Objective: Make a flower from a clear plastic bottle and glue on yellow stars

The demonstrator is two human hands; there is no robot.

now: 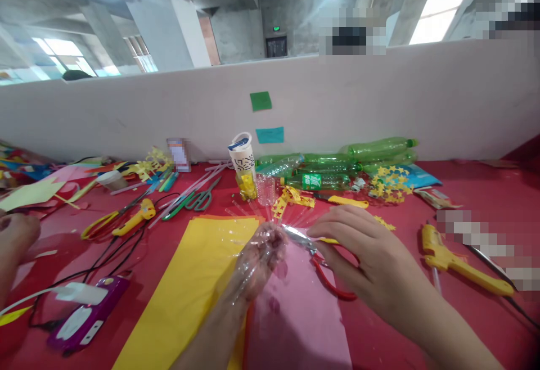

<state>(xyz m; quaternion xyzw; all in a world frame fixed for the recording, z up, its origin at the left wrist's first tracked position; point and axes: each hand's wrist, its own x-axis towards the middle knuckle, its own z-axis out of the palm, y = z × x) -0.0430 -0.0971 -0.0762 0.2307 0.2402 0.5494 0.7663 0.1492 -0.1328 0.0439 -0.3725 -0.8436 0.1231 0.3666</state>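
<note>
Over the pink paper point(297, 319), my left hand point(264, 252) grips clear plastic strips point(266, 235); my right hand point(371, 252) holds scissors point(300, 237).

Clear fringed bottle point(266, 191) — scissors point(298, 236) near

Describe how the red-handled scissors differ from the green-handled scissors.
The red-handled scissors are in the right hand; the green-handled scissors lie on the table.
The red-handled pair points toward the left hand; the green-handled pair points toward the white panel.
Both have looped handles.
</note>
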